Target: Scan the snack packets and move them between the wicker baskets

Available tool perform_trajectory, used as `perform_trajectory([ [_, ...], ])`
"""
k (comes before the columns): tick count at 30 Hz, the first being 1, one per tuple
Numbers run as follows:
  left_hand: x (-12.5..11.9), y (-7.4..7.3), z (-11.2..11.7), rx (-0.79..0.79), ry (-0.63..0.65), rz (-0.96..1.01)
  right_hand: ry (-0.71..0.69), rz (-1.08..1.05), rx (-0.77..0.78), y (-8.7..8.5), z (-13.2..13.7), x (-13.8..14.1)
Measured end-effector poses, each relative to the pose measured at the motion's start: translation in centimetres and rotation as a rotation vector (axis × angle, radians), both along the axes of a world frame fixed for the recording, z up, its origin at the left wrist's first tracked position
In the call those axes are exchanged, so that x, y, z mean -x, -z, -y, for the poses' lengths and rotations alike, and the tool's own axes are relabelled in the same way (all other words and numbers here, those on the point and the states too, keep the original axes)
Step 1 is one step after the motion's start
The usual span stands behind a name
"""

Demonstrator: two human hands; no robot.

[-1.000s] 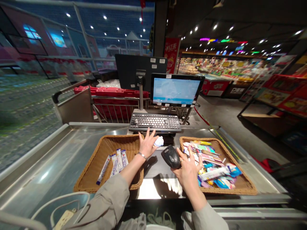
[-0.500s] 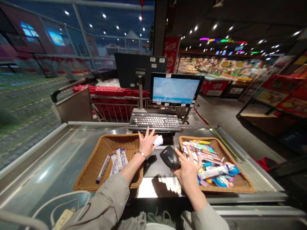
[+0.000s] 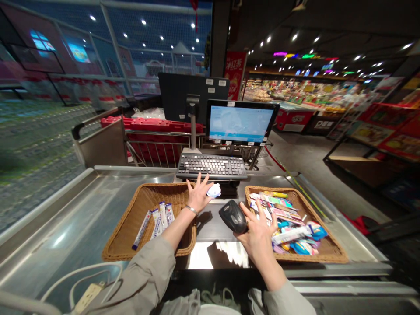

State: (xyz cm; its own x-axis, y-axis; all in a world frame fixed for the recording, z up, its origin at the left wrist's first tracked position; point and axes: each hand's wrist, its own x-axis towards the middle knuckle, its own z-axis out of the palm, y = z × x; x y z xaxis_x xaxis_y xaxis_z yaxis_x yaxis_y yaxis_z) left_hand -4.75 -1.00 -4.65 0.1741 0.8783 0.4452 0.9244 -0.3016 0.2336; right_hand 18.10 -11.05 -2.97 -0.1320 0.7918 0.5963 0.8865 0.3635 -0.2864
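Left hand pinched small white packet between thumb and forefinger, other fingers spread; right hand gripped black scanner, fingers partly splayed; packet lay just up-left of scanner, not touching.

Dark ceiling overhead, dotted with small white spotlights. Far right, brightly lit produce stands under a row of coloured neon signs. Grey floor running out toward them, red display racks along the right edge. Dead centre, a dark pillar with a red banner beside it. Off to the left, a netted wall, red shopping carts parked below. Up close, brushed steel counter, glare on its surface.
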Motion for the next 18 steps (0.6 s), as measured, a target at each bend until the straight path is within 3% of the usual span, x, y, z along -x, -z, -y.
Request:
perform_trajectory([
  [18,-0.17,-0.2,0.24,-0.057,-0.019,0.027,-0.047,-0.001,-0.045,0.43,0.26,-0.33],
])
